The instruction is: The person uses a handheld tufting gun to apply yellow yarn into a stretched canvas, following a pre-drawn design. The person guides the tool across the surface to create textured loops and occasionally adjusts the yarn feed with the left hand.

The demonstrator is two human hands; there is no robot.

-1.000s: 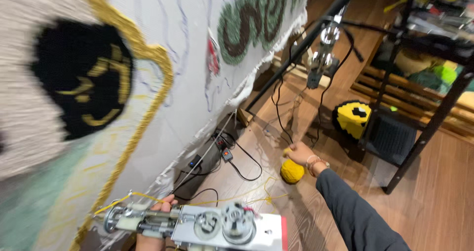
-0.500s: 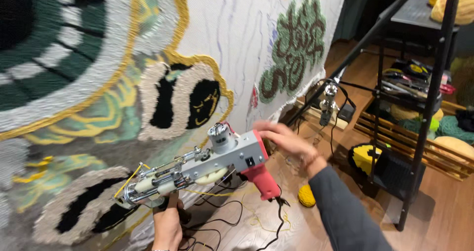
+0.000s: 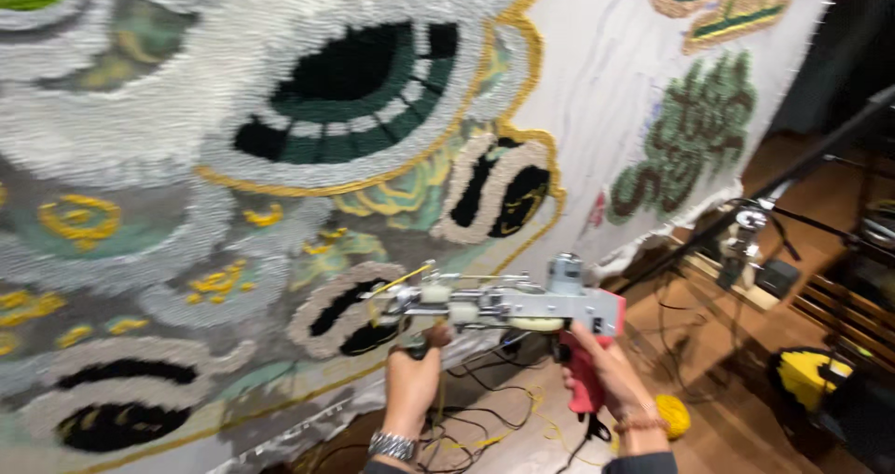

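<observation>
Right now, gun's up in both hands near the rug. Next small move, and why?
Probably ease the tufting gun forward until its tip meets the cloth. The left hand grips the front handle, the right hand the pink grip, and the gun sits level with yellow yarn at its tip. The tip points at the tufted patches but looks short of the surface; contact cannot be told.

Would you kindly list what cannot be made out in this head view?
- Tufting gun needle tip: blurred against the rug.
- Left hand front grip: covered by its fingers.
- Right hand trigger: hidden by fingers.
- Yellow yarn ball: partly behind the wrist.
</observation>
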